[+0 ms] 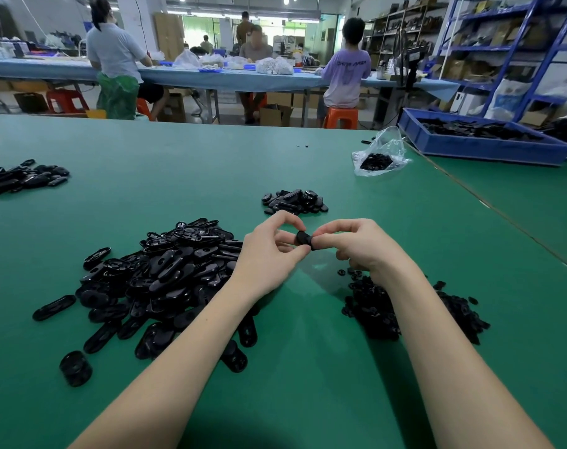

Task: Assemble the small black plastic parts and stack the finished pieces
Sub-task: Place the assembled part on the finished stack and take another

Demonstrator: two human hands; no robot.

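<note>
A small black plastic part (304, 240) is held above the green table (178, 157), pinched between both hands. My left hand (269, 251) grips it with thumb and forefinger from the left. My right hand (356, 246) pinches it from the right, its other fingers curled under. A large heap of black oval parts (159, 273) lies to the left of my left arm. A pile of small black pieces (376, 306) sits under my right wrist. Beyond my hands lies a small heap of black pieces (295, 200).
Another heap of black parts (23, 178) lies far left. A short black cylinder (75, 367) stands near the front left. A clear bag of black bits (377, 157) and a blue bin (483, 144) sit at the back right. Several people work at a far table.
</note>
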